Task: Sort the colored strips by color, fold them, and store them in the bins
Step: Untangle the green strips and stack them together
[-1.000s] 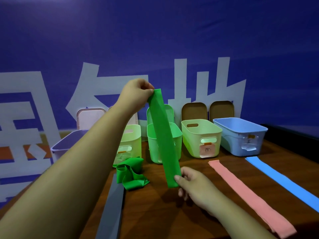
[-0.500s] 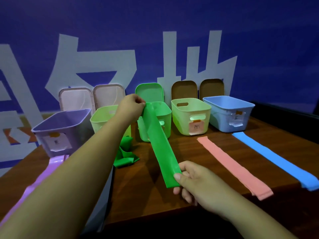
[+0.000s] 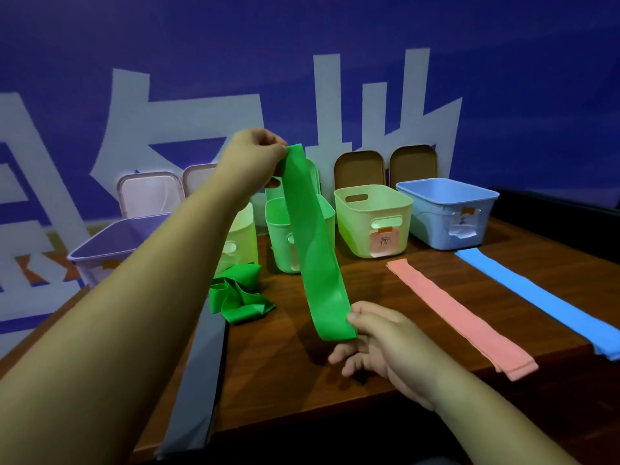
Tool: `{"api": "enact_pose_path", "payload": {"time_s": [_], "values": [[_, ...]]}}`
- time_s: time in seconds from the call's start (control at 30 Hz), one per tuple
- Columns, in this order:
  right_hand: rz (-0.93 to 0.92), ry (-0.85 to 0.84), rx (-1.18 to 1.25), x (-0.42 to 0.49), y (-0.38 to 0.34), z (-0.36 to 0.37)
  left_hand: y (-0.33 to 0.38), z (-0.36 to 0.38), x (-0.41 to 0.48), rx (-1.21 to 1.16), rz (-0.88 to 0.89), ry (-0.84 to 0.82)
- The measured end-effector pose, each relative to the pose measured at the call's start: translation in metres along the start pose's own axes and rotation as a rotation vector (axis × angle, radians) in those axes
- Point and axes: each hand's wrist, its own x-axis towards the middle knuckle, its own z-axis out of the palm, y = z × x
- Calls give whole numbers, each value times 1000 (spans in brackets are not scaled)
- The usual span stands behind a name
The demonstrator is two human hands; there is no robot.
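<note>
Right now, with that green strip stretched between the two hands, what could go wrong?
The green strip is held only by a pinch at each end, left hand up top, right hand below. If either pinch slips, it may swing down and the fold is lost. The pink strip and blue strip lie close to the near edge of the table, beside the right forearm, so a careless sweep might drag them off.
</note>
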Motion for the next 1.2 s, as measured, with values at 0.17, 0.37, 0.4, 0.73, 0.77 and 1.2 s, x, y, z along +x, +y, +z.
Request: {"api": "enact_pose_path", "payload": {"time_s": [0.17, 0.37, 0.4, 0.73, 0.77, 1.2], "values": [[-81, 11, 17, 17, -9, 17, 23, -10, 7, -18, 39, 1], [-105, 11, -174, 27, -16, 28, 25, -22, 18, -83, 26, 85], [-106, -5, -191, 27, -15, 27, 24, -23, 19, -90, 27, 98], [-65, 141, -100, 16, 3, 18, -12, -25, 25, 110, 2, 197], [-47, 142, -122, 13, 2, 15, -16, -22, 23, 156, 5, 198], [301, -13, -416, -43, -12, 3, -109, 43, -9, 439, -45, 64]]}}
